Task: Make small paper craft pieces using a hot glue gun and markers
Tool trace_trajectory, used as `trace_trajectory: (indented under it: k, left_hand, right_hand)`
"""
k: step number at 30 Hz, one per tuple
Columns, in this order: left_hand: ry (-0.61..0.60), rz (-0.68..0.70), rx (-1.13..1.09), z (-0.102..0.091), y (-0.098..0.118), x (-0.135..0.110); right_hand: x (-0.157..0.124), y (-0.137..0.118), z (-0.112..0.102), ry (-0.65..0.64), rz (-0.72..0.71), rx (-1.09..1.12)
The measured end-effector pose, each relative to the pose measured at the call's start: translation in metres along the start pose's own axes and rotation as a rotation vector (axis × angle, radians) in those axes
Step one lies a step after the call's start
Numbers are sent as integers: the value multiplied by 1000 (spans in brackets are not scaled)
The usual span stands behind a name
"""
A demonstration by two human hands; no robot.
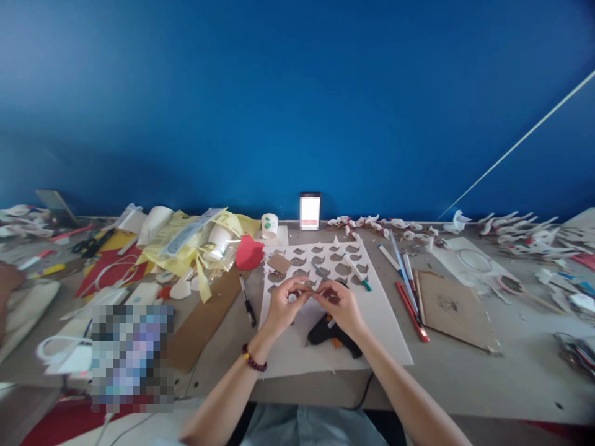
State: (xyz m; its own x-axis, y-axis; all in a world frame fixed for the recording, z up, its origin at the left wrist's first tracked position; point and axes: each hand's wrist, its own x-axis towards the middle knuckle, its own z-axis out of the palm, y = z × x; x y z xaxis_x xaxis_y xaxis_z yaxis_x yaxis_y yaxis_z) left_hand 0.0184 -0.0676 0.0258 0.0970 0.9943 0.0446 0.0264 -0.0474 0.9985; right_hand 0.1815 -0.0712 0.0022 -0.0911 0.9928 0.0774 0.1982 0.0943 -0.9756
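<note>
Over the middle of a large white sheet (288, 359), my left hand (286, 303) and my right hand (343, 306) meet, fingertips pinched close together. Whatever small thing they hold between them is too hidden to name. The sheet's upper part is full of cut-out holes shaped like small birds. Just under my right hand lies a black glue gun (320, 330), partly covered by the hand. A white marker with a green cap (357, 272) rests across the cut-outs, and a small brown cardboard piece (279, 264) lies at the sheet's upper left.
A black pen (248, 303) and a cardboard strip (211, 316) are on the left, below yellow plastic bags (186, 238) and red paper (250, 252). Rulers, markers and a cardboard sheet (453, 310) lie right. Small white birds (515, 235) line the back, near a paper cup (269, 226) and phone (310, 212).
</note>
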Motion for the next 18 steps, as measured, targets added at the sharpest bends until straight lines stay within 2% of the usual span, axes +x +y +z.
trace_trajectory:
  k: [6, 18]
  left_hand:
    - [24, 25, 83, 1, -1, -2]
    - [-71, 19, 68, -1, -4, -5]
  right_hand:
    - [0, -7, -1, 19, -185, -35]
    - [1, -7, -3, 99, -247, -52]
